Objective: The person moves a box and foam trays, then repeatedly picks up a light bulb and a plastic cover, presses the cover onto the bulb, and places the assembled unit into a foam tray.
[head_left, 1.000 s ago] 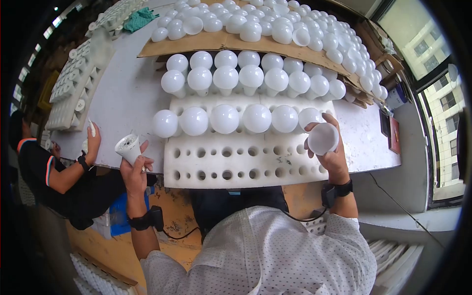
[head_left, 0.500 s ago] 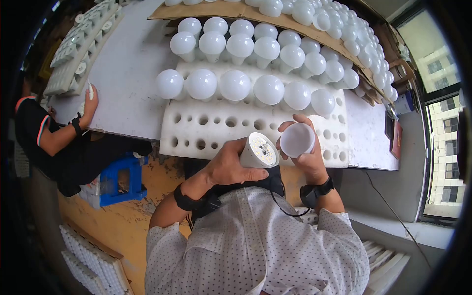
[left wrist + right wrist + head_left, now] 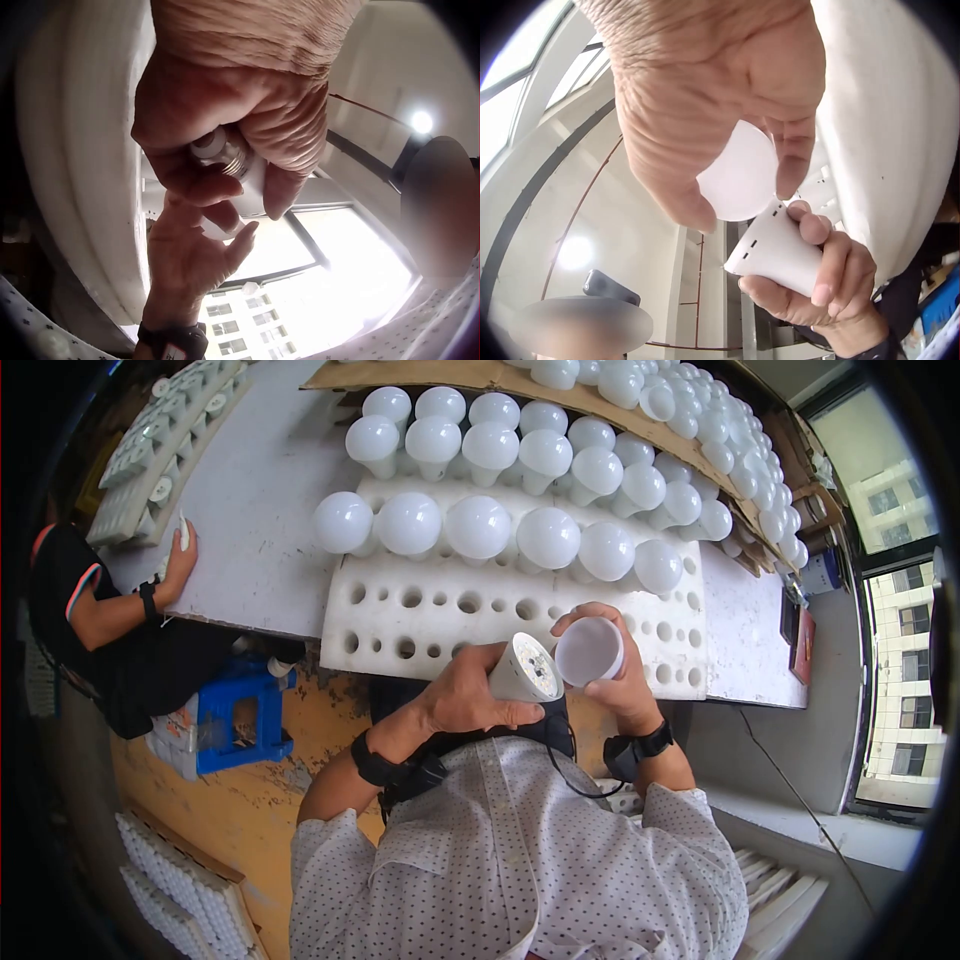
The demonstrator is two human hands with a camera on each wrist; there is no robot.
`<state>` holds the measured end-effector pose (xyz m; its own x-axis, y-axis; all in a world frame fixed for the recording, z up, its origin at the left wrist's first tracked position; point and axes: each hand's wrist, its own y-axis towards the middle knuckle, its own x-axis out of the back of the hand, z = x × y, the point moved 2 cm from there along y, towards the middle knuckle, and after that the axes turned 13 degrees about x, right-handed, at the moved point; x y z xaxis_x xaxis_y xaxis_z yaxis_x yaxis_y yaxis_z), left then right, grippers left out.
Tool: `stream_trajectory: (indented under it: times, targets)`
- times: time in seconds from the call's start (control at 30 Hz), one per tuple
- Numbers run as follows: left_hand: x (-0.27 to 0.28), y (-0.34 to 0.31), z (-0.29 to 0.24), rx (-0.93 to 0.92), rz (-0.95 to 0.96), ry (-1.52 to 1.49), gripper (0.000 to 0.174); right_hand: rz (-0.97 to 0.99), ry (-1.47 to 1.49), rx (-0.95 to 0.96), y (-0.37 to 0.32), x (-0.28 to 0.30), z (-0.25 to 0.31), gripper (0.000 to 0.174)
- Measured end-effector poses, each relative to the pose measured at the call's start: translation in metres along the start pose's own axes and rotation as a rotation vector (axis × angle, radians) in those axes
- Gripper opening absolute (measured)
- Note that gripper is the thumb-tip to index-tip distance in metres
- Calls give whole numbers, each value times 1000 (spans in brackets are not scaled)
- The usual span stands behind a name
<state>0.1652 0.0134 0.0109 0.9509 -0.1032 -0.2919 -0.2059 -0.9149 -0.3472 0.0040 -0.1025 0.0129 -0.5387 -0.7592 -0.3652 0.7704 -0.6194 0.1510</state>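
The left hand (image 3: 462,698) is wrapped around a white LED lamp body (image 3: 527,669). Its fingers and thumb curl round the tapered shell, the metal screw cap (image 3: 222,151) sits at the palm end, and the round LED board faces up and to the right. The right hand (image 3: 618,690) pinches a frosted dome cover (image 3: 588,651) by its rim between thumb and fingertips, with the open mouth facing up towards the head camera. Both parts are held in the air over the near edge of the white foam tray (image 3: 382,622), close in front of the person's chest. Dome and lamp body are just beside each other; I cannot tell whether their rims touch, and they are not yet mated.

Judging from this, the work in hand is joining cover to body. To do it well, the dome's mouth should turn to face the LED board squarely. The two rims should be parallel and centred before any push, since a tilted start would likely seat one side only. Pressure is best spread round the rim with the fingertips rather than put on the thin crown. The left hand should brace the shell without touching the board.

Both wrists bend inward and the forearms converge in front of the body. Finished bulbs (image 3: 478,527) stand in a row on the tray's far side, well apart from the hands.
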Motion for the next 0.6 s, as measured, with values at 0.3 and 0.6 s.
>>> stream_trajectory:
  times: [0.3,0.6]
  targets:
    - [10,-2,1,136,-61,294,39,470,-817,109,7,-24,19,73]
    - [7,-4,13,164,-74,339,48,622,-983,262,1,-35,11,69]
